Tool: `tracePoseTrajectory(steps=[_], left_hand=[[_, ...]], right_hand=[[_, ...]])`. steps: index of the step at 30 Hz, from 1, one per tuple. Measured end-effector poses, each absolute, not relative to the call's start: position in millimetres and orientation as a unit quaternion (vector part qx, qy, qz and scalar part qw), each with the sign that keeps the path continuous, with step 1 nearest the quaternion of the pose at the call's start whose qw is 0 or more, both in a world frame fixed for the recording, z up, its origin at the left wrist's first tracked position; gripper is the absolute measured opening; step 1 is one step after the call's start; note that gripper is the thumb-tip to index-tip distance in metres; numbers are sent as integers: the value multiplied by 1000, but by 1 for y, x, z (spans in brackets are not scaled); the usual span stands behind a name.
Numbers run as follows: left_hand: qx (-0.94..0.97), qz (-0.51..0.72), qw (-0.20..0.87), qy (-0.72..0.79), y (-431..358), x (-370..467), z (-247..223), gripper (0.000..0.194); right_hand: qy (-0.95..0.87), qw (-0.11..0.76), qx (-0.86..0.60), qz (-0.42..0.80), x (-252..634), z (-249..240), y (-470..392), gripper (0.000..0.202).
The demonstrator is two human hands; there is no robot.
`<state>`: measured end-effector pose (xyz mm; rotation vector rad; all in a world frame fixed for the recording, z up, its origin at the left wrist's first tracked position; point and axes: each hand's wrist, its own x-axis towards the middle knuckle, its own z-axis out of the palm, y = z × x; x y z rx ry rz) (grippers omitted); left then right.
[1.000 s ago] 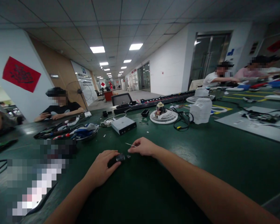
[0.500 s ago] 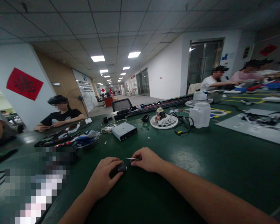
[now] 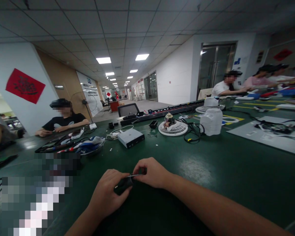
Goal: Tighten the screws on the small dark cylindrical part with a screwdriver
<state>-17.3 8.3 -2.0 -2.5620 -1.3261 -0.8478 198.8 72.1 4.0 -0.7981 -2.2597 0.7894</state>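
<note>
My left hand (image 3: pixel 107 193) grips a short black handle (image 3: pixel 123 185) that lies low over the green table (image 3: pixel 201 170). My right hand (image 3: pixel 152 173) pinches a thin metal bit (image 3: pixel 135 176) between thumb and fingers, with its tip against the handle's end. Both hands meet just in front of me, near the table's front edge. Whether the bit sits inside the handle is hidden by my fingers.
A metal tray of tools (image 3: pixel 88 147) lies to the left, a grey box (image 3: pixel 131 137) behind my hands, and white fan parts (image 3: pixel 173 127) and a white housing (image 3: pixel 211 121) farther back. People sit at the left and far right.
My right hand drew in toward the left hand and brought the thin bit up to the handle's end. The left hand closed tighter on the handle.
</note>
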Motion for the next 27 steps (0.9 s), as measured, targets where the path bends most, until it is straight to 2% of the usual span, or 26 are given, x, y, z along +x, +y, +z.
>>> tracePoseTrajectory(steps=[3, 7, 11, 17, 22, 27], left_hand=[[-857, -277, 63, -430, 5, -14, -1, 21], [-856, -296, 66, -418, 2, -10, -1, 23], [-851, -321, 59, -410, -1, -6, 1, 18], [-833, -348, 56, -427, -3, 1, 2, 20], [-839, -321, 76, -433, 0, 1, 0, 17], [-844, -307, 88, -431, 2, 0, 0, 20]], right_hand=[[-861, 292, -301, 287, 201, 4, 72, 10], [-835, 271, -315, 361, 200, 3, 71, 19], [-799, 284, -320, 422, 197, 4, 67, 28], [-748, 283, -309, 514, 191, 4, 63, 23], [-782, 310, -322, 435, 190, -2, 65, 16], [-796, 299, -344, 400, 190, -1, 65, 16]])
